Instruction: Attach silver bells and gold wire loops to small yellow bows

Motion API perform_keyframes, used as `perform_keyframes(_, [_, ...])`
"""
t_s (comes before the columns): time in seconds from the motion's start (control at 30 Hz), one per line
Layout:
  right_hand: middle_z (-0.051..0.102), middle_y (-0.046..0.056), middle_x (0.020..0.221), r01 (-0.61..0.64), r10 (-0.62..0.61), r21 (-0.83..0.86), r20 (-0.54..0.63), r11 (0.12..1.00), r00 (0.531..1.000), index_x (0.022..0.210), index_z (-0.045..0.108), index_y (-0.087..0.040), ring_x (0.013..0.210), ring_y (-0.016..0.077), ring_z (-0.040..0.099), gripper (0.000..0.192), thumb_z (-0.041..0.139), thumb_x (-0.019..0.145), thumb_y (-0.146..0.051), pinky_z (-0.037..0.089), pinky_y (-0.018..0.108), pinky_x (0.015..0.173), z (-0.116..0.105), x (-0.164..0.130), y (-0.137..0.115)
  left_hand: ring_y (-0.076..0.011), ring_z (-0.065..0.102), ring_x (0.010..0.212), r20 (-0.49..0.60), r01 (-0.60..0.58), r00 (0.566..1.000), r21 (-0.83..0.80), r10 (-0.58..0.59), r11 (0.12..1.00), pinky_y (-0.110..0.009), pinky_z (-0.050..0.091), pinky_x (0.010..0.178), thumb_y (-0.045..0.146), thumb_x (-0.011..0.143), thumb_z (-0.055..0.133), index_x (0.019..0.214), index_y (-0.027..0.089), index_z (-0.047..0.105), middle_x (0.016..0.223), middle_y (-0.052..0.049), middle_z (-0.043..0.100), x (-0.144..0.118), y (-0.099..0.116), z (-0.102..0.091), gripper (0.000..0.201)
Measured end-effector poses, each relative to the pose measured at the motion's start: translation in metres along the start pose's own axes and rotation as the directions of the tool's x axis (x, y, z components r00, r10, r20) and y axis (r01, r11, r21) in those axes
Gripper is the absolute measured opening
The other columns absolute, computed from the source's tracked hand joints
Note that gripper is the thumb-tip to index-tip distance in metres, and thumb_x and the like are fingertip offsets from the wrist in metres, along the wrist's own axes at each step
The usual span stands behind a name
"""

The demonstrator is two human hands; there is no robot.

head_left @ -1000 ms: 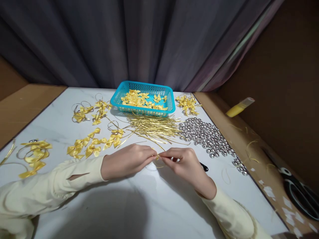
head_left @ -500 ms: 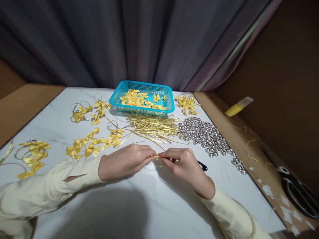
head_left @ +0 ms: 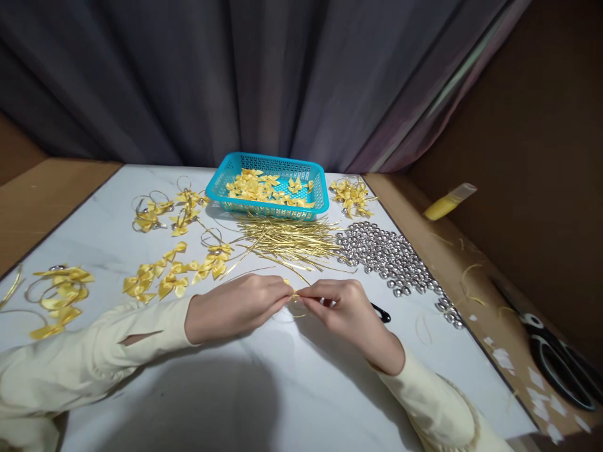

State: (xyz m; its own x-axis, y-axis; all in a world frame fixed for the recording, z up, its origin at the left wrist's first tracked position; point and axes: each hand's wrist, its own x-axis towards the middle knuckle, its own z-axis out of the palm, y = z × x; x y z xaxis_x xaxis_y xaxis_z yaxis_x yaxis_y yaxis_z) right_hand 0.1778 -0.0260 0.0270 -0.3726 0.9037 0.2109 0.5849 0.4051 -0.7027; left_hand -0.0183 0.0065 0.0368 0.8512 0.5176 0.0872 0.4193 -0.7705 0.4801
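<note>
On the white table (head_left: 282,389) before the dark curtain (head_left: 235,75), our left hand (head_left: 235,307) and right hand (head_left: 346,311) meet fingertip to fingertip, both pinching a small yellow bow (head_left: 293,294) between them.

Both hands bare; left sleeve (head_left: 94,361), pale cream, shows a slit near the cuff; right sleeve (head_left: 438,408) matches.
</note>
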Motion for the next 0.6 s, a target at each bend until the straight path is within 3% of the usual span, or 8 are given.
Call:
perform_keyframes(0.2, [0.069,0.002,0.067,-0.009,0.009,-0.007,0.024,1.0,1.0,0.078,0.073,-0.017,0.053,0.0098,0.057,0.018,0.057,0.078,-0.011,0.041,0.02,0.052,0.001,-0.002,0.001,-0.0136,0.056,0.067,-0.008,-0.003,1.0,0.027,0.004,1.0,-0.023,0.039,0.061,0.021,0.093,0.036,0.084,0.013,0.06,0.075,-0.004,0.06,0.002,0.001,-0.002,0.027])
perform_keyframes(0.43, [0.071,0.002,0.071,-0.052,0.056,-0.053,0.058,0.997,0.997,0.079,0.074,-0.019,0.055,0.0114,0.059,0.021,0.056,0.077,-0.009,0.04,0.021,0.054,0.0,-0.002,0.003,-0.0137,0.059,0.072,0.009,-0.011,1.0,-0.025,0.011,1.0,-0.023,0.041,0.065,0.02,0.092,0.041,0.093,0.014,0.063,0.081,-0.004,0.065,0.007,-0.008,0.001,0.023])
perform_keyframes(0.53, [0.072,0.002,0.072,-0.075,0.079,-0.076,0.051,0.994,0.996,0.079,0.075,-0.02,0.058,0.0128,0.061,0.022,0.056,0.076,-0.008,0.041,0.022,0.056,-0.002,0.0,0.004,-0.0133,0.059,0.073,-0.023,-0.035,0.999,-0.06,0.034,0.998,-0.023,0.041,0.066,0.023,0.092,0.042,0.093,0.015,0.063,0.082,-0.003,0.065,0.009,-0.013,0.001,0.023])
perform_keyframes(0.6, [0.072,0.004,0.074,-0.107,0.109,-0.079,0.031,0.991,0.993,0.078,0.075,-0.018,0.06,0.0141,0.063,0.021,0.056,0.075,-0.009,0.042,0.023,0.057,-0.004,0.001,0.006,-0.0136,0.059,0.077,-0.091,0.015,0.996,-0.079,-0.022,0.997,-0.023,0.041,0.069,0.026,0.092,0.041,0.092,0.015,0.062,0.084,-0.003,0.065,0.013,-0.017,-0.001,0.023])
